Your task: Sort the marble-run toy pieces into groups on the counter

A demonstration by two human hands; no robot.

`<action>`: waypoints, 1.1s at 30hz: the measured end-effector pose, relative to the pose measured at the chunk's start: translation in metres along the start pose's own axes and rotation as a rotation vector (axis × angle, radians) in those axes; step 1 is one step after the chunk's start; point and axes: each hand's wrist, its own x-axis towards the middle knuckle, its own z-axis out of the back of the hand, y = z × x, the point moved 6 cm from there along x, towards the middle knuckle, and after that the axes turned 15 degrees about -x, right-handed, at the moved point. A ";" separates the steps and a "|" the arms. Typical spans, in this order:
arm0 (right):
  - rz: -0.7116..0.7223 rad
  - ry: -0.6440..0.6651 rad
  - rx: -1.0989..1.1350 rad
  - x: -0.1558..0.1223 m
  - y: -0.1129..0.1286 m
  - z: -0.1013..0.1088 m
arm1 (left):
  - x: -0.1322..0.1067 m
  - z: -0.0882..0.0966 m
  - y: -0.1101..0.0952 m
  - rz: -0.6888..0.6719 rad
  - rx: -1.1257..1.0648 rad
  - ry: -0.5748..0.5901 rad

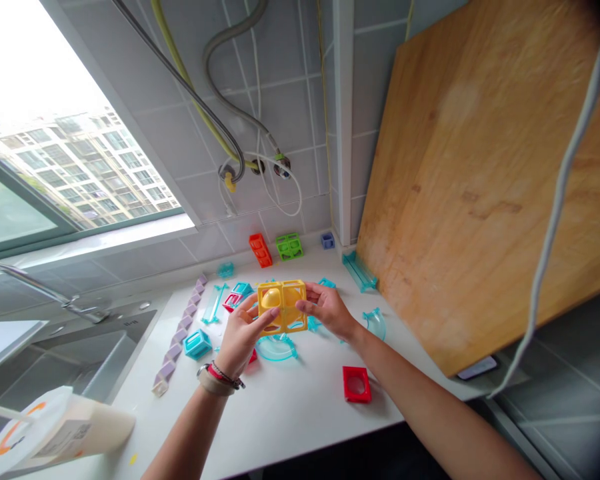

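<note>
Both hands hold a yellow openwork block piece (283,293) above the white counter, one at each side. My left hand (240,333) grips its left edge with the thumb across the front. My right hand (330,309) pinches its right edge. A rounded yellow bump shows in the left half of the piece. Below and behind it lie a clear blue curved track (276,348) and a red-and-blue block (237,297), partly covered by the hands. A red square block with a round hole (357,385) lies near the right forearm. A blue block (197,344) sits left of my left hand.
Red (260,251), green (289,247) and purple (327,240) blocks stand along the back wall. A lilac zigzag strip (180,335) runs beside the sink (125,347). A lidded cup (55,430) is at front left. A wooden board (480,167) leans at right behind a white cable (560,193).
</note>
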 end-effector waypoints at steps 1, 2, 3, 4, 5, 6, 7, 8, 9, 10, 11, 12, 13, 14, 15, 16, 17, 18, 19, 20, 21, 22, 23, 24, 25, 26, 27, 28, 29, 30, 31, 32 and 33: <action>-0.024 0.004 0.015 0.000 -0.001 -0.001 | 0.000 0.001 0.000 0.002 0.003 -0.004; -0.049 0.007 0.031 -0.001 -0.002 -0.001 | -0.001 0.001 0.001 0.002 0.004 -0.007; -0.072 0.009 0.048 -0.001 -0.003 -0.002 | -0.001 0.002 0.002 0.002 0.004 -0.007; -0.089 0.011 0.063 -0.002 -0.003 -0.003 | -0.002 0.002 0.002 0.001 0.002 -0.006; -0.100 0.014 0.076 -0.002 -0.003 -0.004 | -0.002 0.002 0.002 0.002 0.000 -0.004; -0.106 0.017 0.085 -0.002 -0.003 -0.004 | -0.003 0.002 0.003 0.004 -0.002 -0.003; -0.110 0.019 0.090 -0.002 -0.003 -0.005 | -0.003 0.002 0.003 0.005 -0.002 -0.004; -0.112 0.022 0.092 -0.002 -0.003 -0.005 | -0.004 0.003 0.003 0.005 -0.002 -0.008; -0.116 0.026 0.091 -0.002 -0.003 -0.005 | -0.004 0.003 0.003 0.005 -0.001 -0.010; -0.120 0.030 0.091 -0.002 -0.003 -0.005 | -0.004 0.003 0.002 0.003 0.001 -0.012; -0.124 0.036 0.091 -0.002 -0.003 -0.005 | -0.004 0.003 0.002 0.001 0.003 -0.014; -0.126 0.042 0.092 -0.002 -0.003 -0.006 | -0.004 0.003 0.002 0.000 0.004 -0.013; -0.127 0.049 0.092 -0.002 -0.002 -0.006 | -0.004 0.002 0.001 -0.001 0.006 -0.011; -0.127 0.053 0.091 -0.002 -0.002 -0.006 | -0.004 0.002 0.001 0.000 0.009 -0.009; -0.126 0.055 0.090 -0.002 -0.002 -0.007 | -0.004 0.002 0.001 0.002 0.012 -0.006; -0.126 0.058 0.090 -0.002 -0.001 -0.007 | -0.005 0.002 0.001 0.003 0.015 -0.005; -0.126 0.060 0.090 -0.002 -0.001 -0.007 | -0.005 0.002 0.001 0.002 0.016 -0.004; -0.126 0.062 0.090 -0.002 -0.001 -0.007 | -0.005 0.002 0.001 0.000 0.017 -0.004; -0.128 0.064 0.089 -0.002 -0.001 -0.007 | -0.006 0.001 0.001 0.000 0.017 -0.004; -0.127 0.064 0.088 -0.002 -0.001 -0.007 | -0.006 0.001 0.000 -0.002 0.015 -0.006; -0.126 0.062 0.085 -0.002 -0.001 -0.007 | -0.006 0.001 0.000 -0.001 0.010 -0.008; -0.123 0.058 0.083 -0.002 -0.002 -0.007 | -0.007 0.000 0.000 0.004 0.003 -0.008; -0.119 0.053 0.080 -0.002 -0.002 -0.006 | -0.007 -0.001 0.000 0.012 -0.008 -0.008; -0.114 0.048 0.079 -0.001 -0.003 -0.006 | -0.007 -0.002 0.000 0.020 -0.019 -0.006; -0.107 0.045 0.075 -0.001 -0.004 -0.006 | -0.008 -0.003 -0.001 0.026 -0.027 -0.005; -0.098 0.044 0.065 -0.001 -0.005 -0.006 | -0.008 -0.004 -0.001 0.031 -0.032 -0.005; -0.087 0.044 0.051 -0.001 -0.006 -0.006 | -0.009 -0.005 -0.001 0.031 -0.033 -0.008; -0.073 0.047 0.034 -0.001 -0.006 -0.006 | -0.010 -0.005 -0.001 0.028 -0.029 -0.016; -0.059 0.050 0.011 -0.001 -0.007 -0.006 | -0.011 -0.005 -0.001 0.019 -0.021 -0.029; -0.044 0.058 -0.015 -0.001 -0.007 -0.006 | -0.011 -0.005 -0.001 0.010 -0.010 -0.043; -0.029 0.066 -0.045 -0.001 -0.007 -0.007 | -0.012 -0.005 0.000 0.000 0.004 -0.054; -0.014 0.074 -0.074 -0.001 -0.006 -0.007 | -0.013 -0.004 0.000 -0.009 0.020 -0.063; 0.000 0.085 -0.100 -0.001 -0.005 -0.007 | -0.013 -0.003 0.000 -0.016 0.036 -0.069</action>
